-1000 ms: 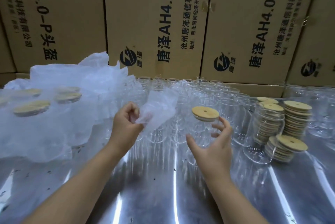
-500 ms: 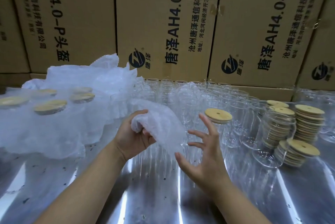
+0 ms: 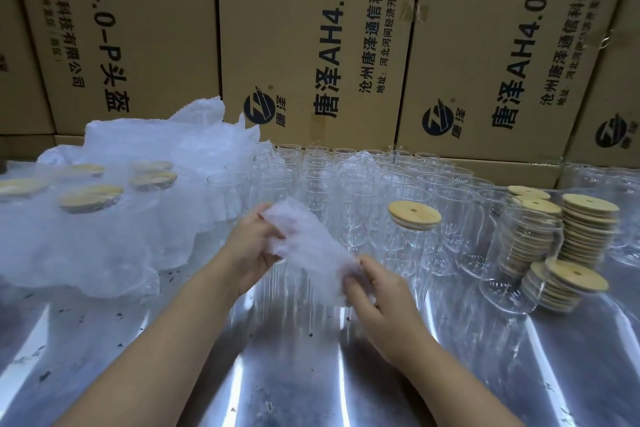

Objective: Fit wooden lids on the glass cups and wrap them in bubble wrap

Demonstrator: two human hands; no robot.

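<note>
Head view: the left hand [image 3: 256, 246] pinches the upper end of a small bubble wrap sheet [image 3: 308, 246] and the right hand [image 3: 384, 295] grips its lower end, holding it spread between them. Just beyond the right hand stands a glass cup [image 3: 410, 243] with its wooden lid [image 3: 414, 214] fitted. The sheet looks light and limp, best held by its edges. The cup is probably slippery and breakable, best grasped round its body. Spare lids [image 3: 588, 229] are stacked further right.
</note>
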